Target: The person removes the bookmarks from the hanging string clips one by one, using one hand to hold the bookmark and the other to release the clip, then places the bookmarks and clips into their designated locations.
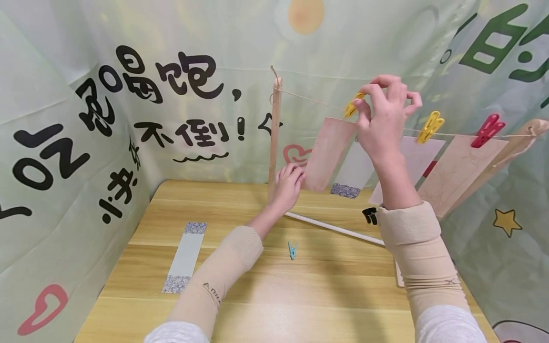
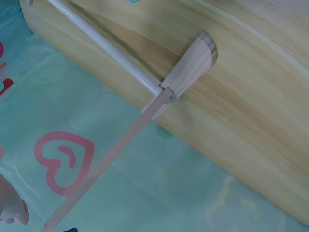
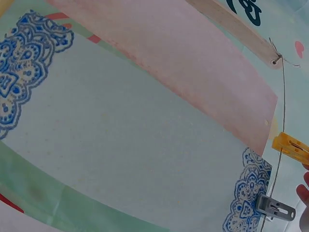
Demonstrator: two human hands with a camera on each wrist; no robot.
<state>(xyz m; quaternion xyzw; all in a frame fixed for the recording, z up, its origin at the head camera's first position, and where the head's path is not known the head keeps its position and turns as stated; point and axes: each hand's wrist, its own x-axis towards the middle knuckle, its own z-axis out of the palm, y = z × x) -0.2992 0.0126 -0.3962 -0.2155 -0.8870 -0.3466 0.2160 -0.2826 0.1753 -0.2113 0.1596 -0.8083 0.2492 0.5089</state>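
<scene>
My right hand (image 1: 386, 112) pinches a yellow clothespin (image 1: 352, 105) at the string (image 1: 310, 99), just above the top edge of a pink paper card (image 1: 328, 155). My left hand (image 1: 289, 186) holds that card by its lower left edge; its fingertips are mostly hidden. Beside it hangs a pale card with blue lace print (image 3: 145, 125), on a grey clothespin (image 3: 275, 208). Further right, a second yellow clothespin (image 1: 431, 127) and a red clothespin (image 1: 488, 130) sit on the string above more hanging cards.
Wooden posts (image 1: 276, 133) carry the string, with a white rod (image 1: 334, 228) low between them. A blue clothespin (image 1: 292, 250) and a lace-printed card (image 1: 185, 257) lie on the wooden table (image 1: 274, 305). Printed cloth (image 1: 240, 38) surrounds the table's back and sides.
</scene>
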